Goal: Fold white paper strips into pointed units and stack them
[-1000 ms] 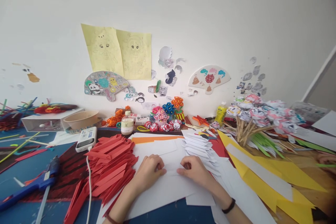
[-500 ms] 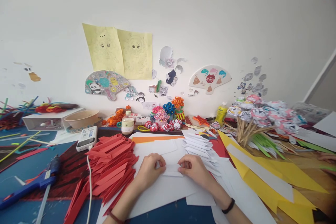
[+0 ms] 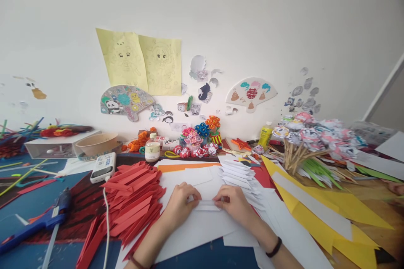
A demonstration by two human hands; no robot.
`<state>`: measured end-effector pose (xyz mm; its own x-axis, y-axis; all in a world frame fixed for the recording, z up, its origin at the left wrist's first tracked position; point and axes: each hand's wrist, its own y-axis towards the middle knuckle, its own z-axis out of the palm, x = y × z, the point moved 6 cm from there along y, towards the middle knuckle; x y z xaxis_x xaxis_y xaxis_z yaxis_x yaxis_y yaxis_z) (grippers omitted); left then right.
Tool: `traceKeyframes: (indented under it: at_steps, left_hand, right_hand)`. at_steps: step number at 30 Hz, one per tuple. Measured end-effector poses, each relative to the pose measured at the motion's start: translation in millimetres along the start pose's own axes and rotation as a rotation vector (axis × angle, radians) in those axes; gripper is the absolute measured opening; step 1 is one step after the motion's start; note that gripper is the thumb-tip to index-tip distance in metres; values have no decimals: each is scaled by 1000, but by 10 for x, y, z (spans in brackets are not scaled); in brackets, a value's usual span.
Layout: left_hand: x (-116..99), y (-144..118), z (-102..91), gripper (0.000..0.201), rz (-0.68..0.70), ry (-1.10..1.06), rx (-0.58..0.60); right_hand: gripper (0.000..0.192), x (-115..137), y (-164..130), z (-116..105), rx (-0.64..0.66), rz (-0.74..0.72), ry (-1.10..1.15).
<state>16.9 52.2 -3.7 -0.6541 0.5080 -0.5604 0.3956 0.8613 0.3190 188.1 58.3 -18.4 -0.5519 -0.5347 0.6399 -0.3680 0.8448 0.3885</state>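
White folded paper strip (image 3: 206, 205) pinched at both ends: L hand (image 3: 180, 207) grip clamped at 9 o'clock end, R hand (image 3: 232, 205) at 3 o'clock. Red strips pile (image 3: 132, 201) at 9 o'clock on bench.

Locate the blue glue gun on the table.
The blue glue gun lies at the lower left of the head view, left of the red paper strips, well away from both hands.

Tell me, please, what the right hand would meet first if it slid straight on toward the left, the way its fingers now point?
Probably the left hand, which pinches the other end of the same small folded white paper strip that the right hand holds; only the strip lies between them.
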Motion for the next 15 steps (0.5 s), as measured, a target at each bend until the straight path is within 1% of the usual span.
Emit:
traceKeyframes:
  at_steps: [5, 8, 11, 15]
  left_hand:
    - [-62, -36, 25, 18, 138, 92, 15]
    - [-84, -50, 36, 18, 199, 149, 28]
    - [-95, -50, 25, 17, 211, 160, 20]
    - [-85, -47, 35, 13, 182, 160, -1]
  right_hand:
    - [17, 109, -50, -24, 25, -114, -153]
    - [19, 174, -75, -24, 31, -165, -249]
    - [21, 204, -82, -10, 25, -190, -318]
    - [22, 214, -92, 10, 11, -236, -380]
